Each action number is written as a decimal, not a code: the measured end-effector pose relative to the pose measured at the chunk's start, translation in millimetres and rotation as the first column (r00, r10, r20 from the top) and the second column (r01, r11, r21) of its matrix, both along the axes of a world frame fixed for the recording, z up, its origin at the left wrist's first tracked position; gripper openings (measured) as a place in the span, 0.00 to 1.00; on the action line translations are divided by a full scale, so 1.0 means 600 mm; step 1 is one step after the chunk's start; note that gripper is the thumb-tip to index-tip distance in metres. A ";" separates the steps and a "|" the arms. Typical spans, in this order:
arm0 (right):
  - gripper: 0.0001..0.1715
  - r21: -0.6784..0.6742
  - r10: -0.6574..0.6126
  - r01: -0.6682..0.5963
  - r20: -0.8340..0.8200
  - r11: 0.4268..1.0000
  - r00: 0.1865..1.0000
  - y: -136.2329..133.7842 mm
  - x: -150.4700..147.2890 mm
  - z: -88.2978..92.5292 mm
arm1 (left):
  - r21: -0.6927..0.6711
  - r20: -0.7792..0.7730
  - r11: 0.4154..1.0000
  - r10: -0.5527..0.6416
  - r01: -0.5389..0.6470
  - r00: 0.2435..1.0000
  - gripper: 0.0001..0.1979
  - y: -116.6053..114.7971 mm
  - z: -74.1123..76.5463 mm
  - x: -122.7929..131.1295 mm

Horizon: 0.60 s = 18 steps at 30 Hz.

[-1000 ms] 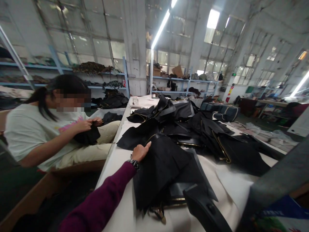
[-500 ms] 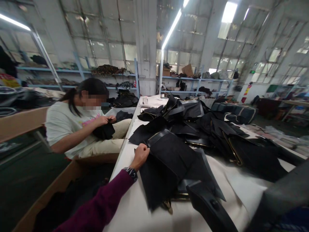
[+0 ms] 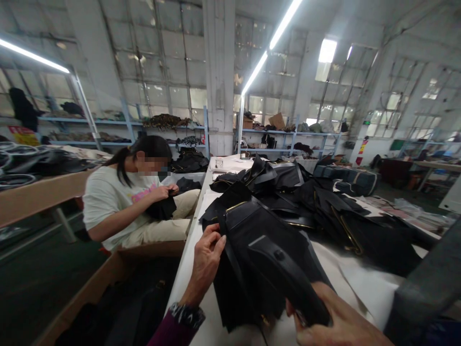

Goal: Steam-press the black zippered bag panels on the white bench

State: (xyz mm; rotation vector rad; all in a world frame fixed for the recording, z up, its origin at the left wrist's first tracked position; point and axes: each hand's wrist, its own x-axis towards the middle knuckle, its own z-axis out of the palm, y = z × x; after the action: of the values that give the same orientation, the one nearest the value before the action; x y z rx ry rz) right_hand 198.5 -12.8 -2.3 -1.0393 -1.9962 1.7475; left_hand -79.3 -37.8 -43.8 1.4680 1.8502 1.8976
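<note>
Nearest is the right hand (image 3: 324,317), wrapped around the handle of a black tool (image 3: 288,274); the hand is blurred and its lower fingers cannot be seen well. Half a second ago the tool was lower in the view, and no hand was seen on it. Now its front end is above the black piece (image 3: 237,274), so both hands seem to serve this one piece; whether tool and piece touch, I cannot tell.

The left hand (image 3: 206,262) is at the left edge of the piece. Before, its fingers were curled like a fist; now they are more loose, thumb and fingers only a little apart. I cannot tell if the cloth is pinched between them. The piece lies on the white table (image 3: 212,331), its lower part hanging down in the view toward the wearer.

At the left is a carton (image 3: 90,286) with black stuff inside. Beyond the piece lies a pile (image 3: 324,206) of similar ones with gold zips. To the left sits a co-worker (image 3: 111,206), holding dark cloth (image 3: 162,207). Far behind stand blue shelves (image 3: 320,133).
</note>
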 end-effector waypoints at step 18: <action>0.13 -0.024 0.138 -0.151 -0.285 0.988 0.948 0.028 -0.075 0.047 | 0.029 0.187 0.989 -0.149 0.146 0.971 0.16 -0.019 -0.015 0.023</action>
State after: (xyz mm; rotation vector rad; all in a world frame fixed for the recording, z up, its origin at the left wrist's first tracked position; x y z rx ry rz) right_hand 153.7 4.1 26.2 -0.6234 -1.8996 1.9018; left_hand -65.6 -49.0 -52.6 1.3360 1.6019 1.9095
